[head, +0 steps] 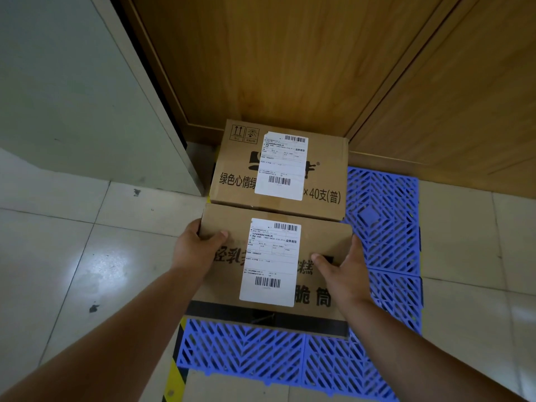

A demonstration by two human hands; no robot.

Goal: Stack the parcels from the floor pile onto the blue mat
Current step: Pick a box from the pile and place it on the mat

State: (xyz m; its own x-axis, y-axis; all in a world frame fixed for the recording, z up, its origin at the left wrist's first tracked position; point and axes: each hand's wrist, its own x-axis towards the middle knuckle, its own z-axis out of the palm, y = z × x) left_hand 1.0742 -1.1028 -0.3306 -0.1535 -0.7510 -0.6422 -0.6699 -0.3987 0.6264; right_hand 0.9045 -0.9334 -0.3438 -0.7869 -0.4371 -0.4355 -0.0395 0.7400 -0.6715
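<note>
Two brown cardboard parcels with white shipping labels lie on the blue lattice mat (385, 221). The far parcel (237, 175) rests against the wooden wall. The near parcel (229, 285) sits just in front of it, touching or nearly touching it. My left hand (194, 248) grips the near parcel's far left corner, thumb on top. My right hand (345, 271) holds its right side, thumb lying on the top face. Whether the near parcel rests fully on the mat or hangs slightly above it I cannot tell.
A wooden panelled wall (290, 68) stands behind the mat. A grey-white cabinet or door (72, 97) rises at the left. White floor tiles (87, 256) surround the mat. Yellow and black tape (177, 378) runs along the mat's near left edge.
</note>
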